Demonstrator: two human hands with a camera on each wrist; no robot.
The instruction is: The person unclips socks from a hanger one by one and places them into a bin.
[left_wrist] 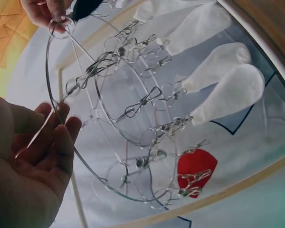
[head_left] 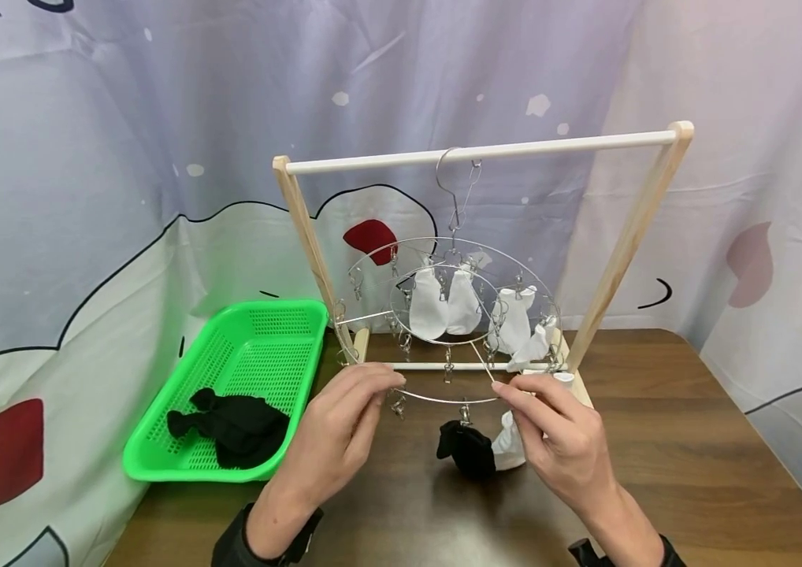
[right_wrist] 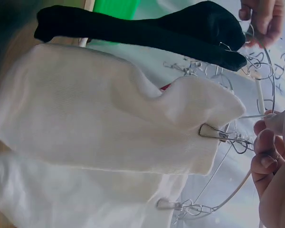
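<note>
A round wire sock hanger (head_left: 436,400) with many metal clips hangs by its hook from a white rail. My left hand (head_left: 340,421) pinches the near left of its outer ring between thumb and fingers. At the near right, my right hand (head_left: 560,433) pinches the ring close to a spoke. A black sock (head_left: 468,450) dangles from a clip between the hands, with a white sock (right_wrist: 109,109) clipped beside it. Farther back, several white socks (head_left: 428,307) hang from other clips. In the left wrist view several bare clips (left_wrist: 142,102) show along the rings.
On the left, a green plastic basket (head_left: 280,358) holds black socks (head_left: 245,429). The rail (head_left: 373,161) rests on wooden posts (head_left: 631,244), standing on a brown wooden table (head_left: 699,441). A patterned curtain (head_left: 231,102) hangs behind.
</note>
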